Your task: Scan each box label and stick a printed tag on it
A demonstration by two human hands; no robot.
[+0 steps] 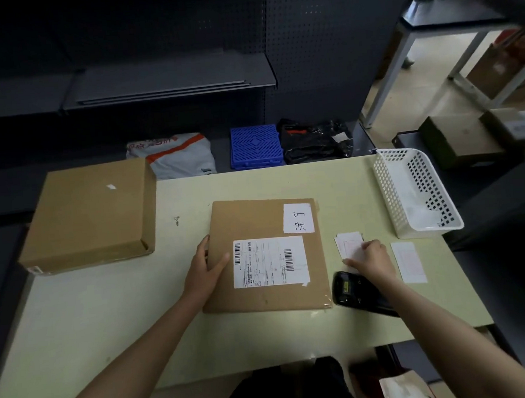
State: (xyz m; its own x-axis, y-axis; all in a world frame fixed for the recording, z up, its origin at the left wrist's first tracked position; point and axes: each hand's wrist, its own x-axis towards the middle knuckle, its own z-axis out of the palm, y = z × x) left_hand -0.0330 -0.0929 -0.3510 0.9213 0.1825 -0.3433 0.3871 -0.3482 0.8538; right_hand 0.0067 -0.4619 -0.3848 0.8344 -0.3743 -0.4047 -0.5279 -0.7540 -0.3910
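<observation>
**Fingers at the flat box and the tag stack**

Fingers (pixel 220 261) of the left hand (pixel 204 269): spread flat, thumb on top of the flat box (pixel 265 254), remaining digits along its left edge; pressing, not gripping.

Large box (pixel 90 215): closed, far left on the surface (pixel 108 318), well apart from the hands.

Flat box: centre of the surface, lying flat. Shipping label (pixel 270 262) with barcodes on its top face; white handwritten tag (pixel 298 218) at the far right corner.

Scanner (pixel 353 290): black, just right of the flat box, partly under the right forearm.

Right hand (pixel 372 258): fingertips curled down onto a small stack of printed tags (pixel 350 245); whether one is pinched cannot be told.

Single tag sheet (pixel 408 261): flat, right of that hand.

White basket (pixel 416 191): far right corner.
</observation>
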